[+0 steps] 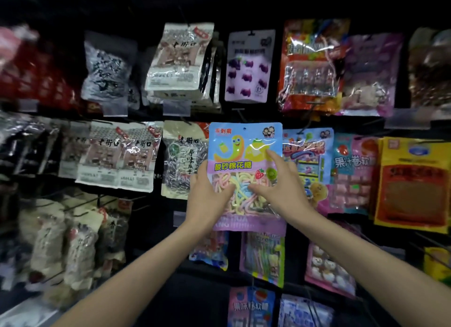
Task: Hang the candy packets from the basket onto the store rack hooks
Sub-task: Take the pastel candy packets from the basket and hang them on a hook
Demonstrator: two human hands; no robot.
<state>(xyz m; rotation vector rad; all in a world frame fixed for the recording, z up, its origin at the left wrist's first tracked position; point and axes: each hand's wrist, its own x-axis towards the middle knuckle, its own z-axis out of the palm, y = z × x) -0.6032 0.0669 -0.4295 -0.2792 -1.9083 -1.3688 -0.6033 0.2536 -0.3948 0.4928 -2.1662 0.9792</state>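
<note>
Packet (245,155) just below hook (241,117).
Left fingers (225,191) pinching edge, right fingers (272,155) spread on front; align hole (245,127), push straight on.

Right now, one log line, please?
step: hanging; candy packet: upright, middle row; left hand: grips edge; right hand: presses front; hooked: unclear

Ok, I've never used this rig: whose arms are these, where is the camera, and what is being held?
No machine here: these are a person's two bare arms, seen from one wide-angle camera worn on their head. Ahead is a dark store rack hung with snack packets. The left hand grips the left edge of a blue and purple plastic packet of pastel twisted candy, thumb in front. The right hand rests on its front, forefinger straight. Whether its hang hole is on a hook yet, I cannot tell. The basket is out of view.
</note>
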